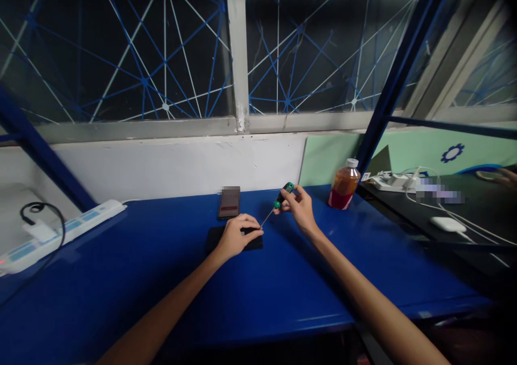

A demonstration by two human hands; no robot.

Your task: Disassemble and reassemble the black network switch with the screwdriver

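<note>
My right hand is closed round the green and black handle of a screwdriver. Its thin metal shaft slants down to the left. At the shaft's tip, the thumb and fingertips of my left hand are pinched together. Whatever they hold there is too small to make out. Beneath my left hand a flat black object lies on the blue table, partly covered by the hand. Just behind it a phone with a lit screen leans or lies towards the wall.
A bottle of orange drink stands at the back right. On the left lies a white power strip with a plugged-in black cable. A black table adjoins on the right, with a white charger, cables and another person's hand.
</note>
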